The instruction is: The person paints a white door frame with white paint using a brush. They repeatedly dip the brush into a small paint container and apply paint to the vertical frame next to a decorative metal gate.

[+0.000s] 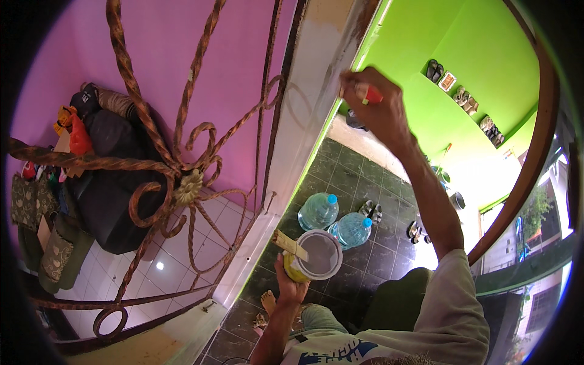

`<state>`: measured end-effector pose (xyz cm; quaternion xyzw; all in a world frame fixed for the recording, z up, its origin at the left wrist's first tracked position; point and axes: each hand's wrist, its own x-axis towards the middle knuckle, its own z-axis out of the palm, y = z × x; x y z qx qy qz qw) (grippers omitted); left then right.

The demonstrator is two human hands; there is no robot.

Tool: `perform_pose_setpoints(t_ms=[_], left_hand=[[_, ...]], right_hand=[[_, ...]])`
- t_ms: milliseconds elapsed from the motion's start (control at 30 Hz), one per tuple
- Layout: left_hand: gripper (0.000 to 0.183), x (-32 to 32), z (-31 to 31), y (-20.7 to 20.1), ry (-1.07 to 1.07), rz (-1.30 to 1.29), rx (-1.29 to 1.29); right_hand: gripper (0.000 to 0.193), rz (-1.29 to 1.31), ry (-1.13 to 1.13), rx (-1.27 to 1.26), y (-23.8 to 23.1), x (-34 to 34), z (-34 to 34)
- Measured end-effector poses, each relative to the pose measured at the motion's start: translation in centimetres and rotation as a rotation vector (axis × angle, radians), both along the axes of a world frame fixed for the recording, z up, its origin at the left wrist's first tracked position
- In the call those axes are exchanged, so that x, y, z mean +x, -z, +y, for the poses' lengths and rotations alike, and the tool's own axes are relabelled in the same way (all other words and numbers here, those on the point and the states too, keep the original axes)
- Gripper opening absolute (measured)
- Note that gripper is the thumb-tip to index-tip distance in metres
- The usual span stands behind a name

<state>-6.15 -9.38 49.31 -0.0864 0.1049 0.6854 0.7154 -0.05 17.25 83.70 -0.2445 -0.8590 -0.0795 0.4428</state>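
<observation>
Yellow-sided, a paint tub (294,272) is being gripped by the left hand (291,286), lower centre, and a red-ended handle (373,95) by the right hand (382,104), fingers curled, upper centre.

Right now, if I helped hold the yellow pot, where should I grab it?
Probably best around the outer wall of the yellow pot, just below its pale rim, coming from the right. The pot is round and open-topped; the left hand holds its lower left, and a pale stick lies across its left edge.

Your bucket (297,272): stick (292,246) at its left rim, water jugs (318,211) just beyond, grille (188,187) left, shelved shoes (466,101) far beyond, right.
</observation>
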Motion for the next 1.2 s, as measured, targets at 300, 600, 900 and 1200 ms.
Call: perform_pose_setpoints(t_ms=[300, 600, 900, 1200], left_hand=[[0.062, -0.1, 0.3, -0.9, -0.017, -0.021, 0.006], [0.062, 0.1, 0.2, -0.2, 0.004, -0.022, -0.038], [0.059, -0.2, 0.0, -1.2, 0.018, 0.002, -0.037], [0.060, 0.1, 0.3, -0.8, 0.018, -0.004, -0.037]], right_hand=[[0.027, 0.065, 0.142, 0.514, -5.3, -1.3, 0.4], [0.020, -0.321, 0.125, 0.342, 5.1, 0.0, -0.3], [0.014, 0.051, -0.097, 0.012, -2.9, 1.3, 2.1], [0.029, -0.121, 0.211, 0.697, -7.2, 0.7, 0.8]])
